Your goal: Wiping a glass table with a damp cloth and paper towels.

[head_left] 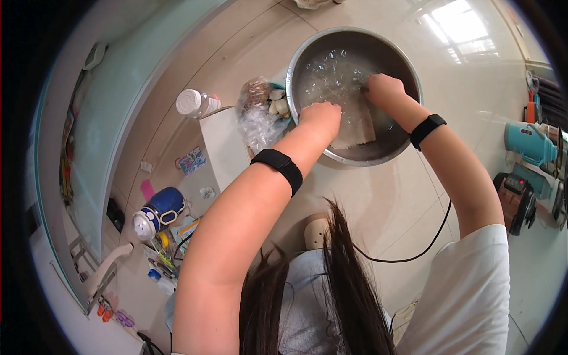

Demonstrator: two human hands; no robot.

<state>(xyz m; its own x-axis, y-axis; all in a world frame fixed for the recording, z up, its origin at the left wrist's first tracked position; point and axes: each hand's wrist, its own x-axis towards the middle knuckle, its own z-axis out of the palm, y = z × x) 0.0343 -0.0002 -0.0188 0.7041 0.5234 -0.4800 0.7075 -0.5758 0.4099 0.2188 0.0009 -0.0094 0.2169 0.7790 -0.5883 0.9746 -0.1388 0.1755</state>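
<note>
A round metal basin (296, 59) on the floor holds cloudy water with bubbles on top. Under the water lies a flat beige cloth-like piece (355, 131) with straight sides and an uneven near edge. My left hand (321, 116) is closed at the piece's left side, over the basin's near left rim. Its fingertips are hidden from view. My right hand (384, 89) reaches in from the right, its fingers closed and pointing down at the piece's right edge. Both wrists wear black bands.
Left of the basin are clear plastic bags (258, 121), a white box (222, 148) and a clear jar with a white lid (190, 103). A blue bottle (165, 203) lies farther left. A black cable (408, 259) crosses the floor, and teal appliances (529, 142) stand at right.
</note>
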